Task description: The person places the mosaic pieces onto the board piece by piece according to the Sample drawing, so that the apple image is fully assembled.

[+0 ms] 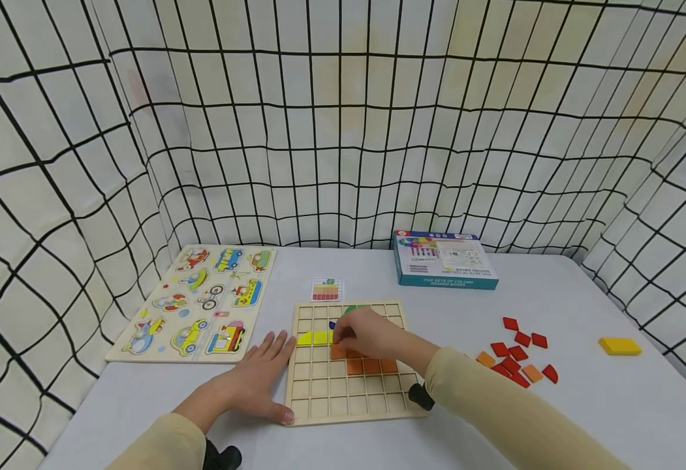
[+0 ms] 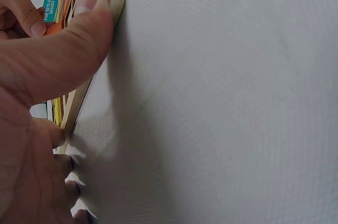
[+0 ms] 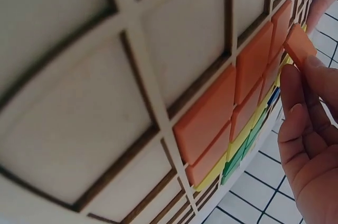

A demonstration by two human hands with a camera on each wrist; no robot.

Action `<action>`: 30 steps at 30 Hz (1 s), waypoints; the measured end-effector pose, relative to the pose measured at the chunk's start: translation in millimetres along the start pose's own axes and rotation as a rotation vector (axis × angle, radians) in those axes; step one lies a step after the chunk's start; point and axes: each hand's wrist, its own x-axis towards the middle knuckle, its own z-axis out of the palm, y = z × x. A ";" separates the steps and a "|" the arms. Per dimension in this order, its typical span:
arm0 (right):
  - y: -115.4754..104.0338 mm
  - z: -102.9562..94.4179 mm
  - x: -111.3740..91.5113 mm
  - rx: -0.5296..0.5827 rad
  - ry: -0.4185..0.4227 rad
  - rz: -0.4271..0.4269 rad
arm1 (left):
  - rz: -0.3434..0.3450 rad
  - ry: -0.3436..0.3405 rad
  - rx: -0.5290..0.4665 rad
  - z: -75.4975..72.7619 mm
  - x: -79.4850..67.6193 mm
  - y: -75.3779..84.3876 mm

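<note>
Orange tile (image 3: 300, 46): tilted over the grid board (image 1: 348, 408), at the left end of the laid orange squares; whether its edge touches the board I cannot tell.
Right hand (image 1: 369, 333): thumb and fingers pinch that tile.
Left hand (image 1: 260, 378): fingers straight and spread apart, palm down at the board's left side, thumb touching its near left corner.
Laid orange squares (image 3: 206, 113): two adjoining rows in the grid's cells.
Other colours on the board: yellow pieces (image 1: 313, 338) next to the orange, then green pieces (image 3: 232, 165) and a bit of blue (image 1: 332, 324), partly hidden by the right hand.
Loose on the counter (image 1: 554, 431): red pieces (image 1: 519, 354) and two orange squares (image 1: 532, 373) right of the board; a yellow block (image 1: 620, 346) farther right.
Behind: a picture card (image 1: 327, 289) just beyond the board, a teal-sided box (image 1: 445, 258) right of it.
Far left: a vehicle puzzle (image 1: 212, 254).
</note>
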 end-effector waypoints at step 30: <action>-5.8 -1.6 -3.5 -0.100 -0.028 0.035 | 0.002 0.004 -0.009 -0.6 -0.8 0.0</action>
